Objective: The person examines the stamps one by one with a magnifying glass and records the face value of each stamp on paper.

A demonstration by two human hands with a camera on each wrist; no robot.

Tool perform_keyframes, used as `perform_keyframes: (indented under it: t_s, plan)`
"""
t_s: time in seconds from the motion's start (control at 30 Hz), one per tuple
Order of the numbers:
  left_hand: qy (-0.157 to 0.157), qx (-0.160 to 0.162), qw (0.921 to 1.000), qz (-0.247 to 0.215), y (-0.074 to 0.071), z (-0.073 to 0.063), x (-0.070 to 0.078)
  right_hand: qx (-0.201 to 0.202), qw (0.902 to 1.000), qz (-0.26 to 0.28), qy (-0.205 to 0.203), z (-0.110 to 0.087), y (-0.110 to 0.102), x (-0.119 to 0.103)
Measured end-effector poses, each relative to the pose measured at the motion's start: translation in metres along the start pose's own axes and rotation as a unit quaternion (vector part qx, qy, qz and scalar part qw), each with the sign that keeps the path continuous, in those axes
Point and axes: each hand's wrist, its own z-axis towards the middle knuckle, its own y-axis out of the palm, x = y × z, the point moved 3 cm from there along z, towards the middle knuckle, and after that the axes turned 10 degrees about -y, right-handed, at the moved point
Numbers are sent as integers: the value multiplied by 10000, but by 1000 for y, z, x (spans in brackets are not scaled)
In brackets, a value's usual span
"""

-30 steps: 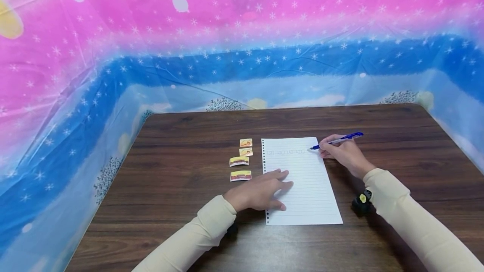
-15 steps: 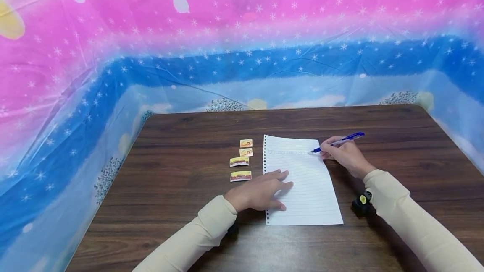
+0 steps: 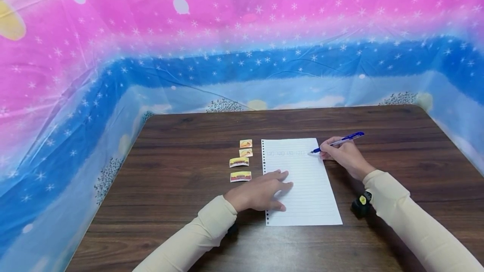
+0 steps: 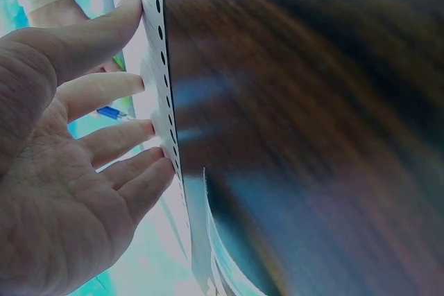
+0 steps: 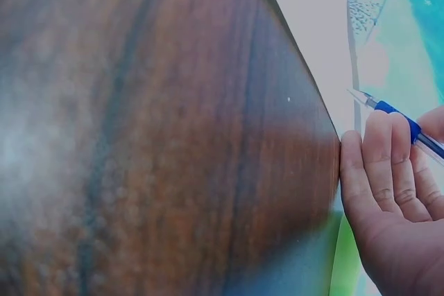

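Note:
A lined sheet of paper (image 3: pixel 302 192) with punched holes down its left edge lies on the table, a row of faint writing near its top. My right hand (image 3: pixel 345 154) grips a blue pen (image 3: pixel 349 136) beside the sheet's right edge, its tip at the right end of that row. In the right wrist view the pen (image 5: pixel 397 116) sits between thumb and fingers, the tip by the paper (image 5: pixel 326 39). Fingers spread, my left hand (image 3: pixel 261 190) rests on the sheet's left side; in the left wrist view its fingertips meet the holed margin (image 4: pixel 158 53).
Left of the sheet, several small printed cards lie in a column: two orange ones, the upper card (image 3: pixel 245 143) farthest back, and two yellow-and-red ones, the nearest card (image 3: pixel 240 176) close to my left hand. The brown wooden table (image 3: pixel 170 171) meets a patterned cloth (image 3: pixel 242 66) behind.
The pen tip has shifted slightly down and right along the written row. The sheet's top bulged up half a second ago and now lies flatter. My left hand has stayed in place.

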Motion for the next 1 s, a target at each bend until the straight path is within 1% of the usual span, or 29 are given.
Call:
perform_keyframes:
  t_s: [0.2,0.57,0.8,0.93,1.0]
  plan:
    - [-4,-9,10000,-43,-1,0,0,47,9999,141,-11,1,1,1]
    - [-86,-121,9998,-137,-1,0,0,-25,9999,-114,66,-2,0,0]
    - [-106,-132,9998,-106,0,1,0,70,10000,38,-11,-1,0,2]
    - [-121,-154,9997,-144,-1,1,0,67,9999,34,-72,-1,-1,2]
    - [-122,-160,9997,-155,-1,1,0,68,10000,23,-30,0,-1,3]
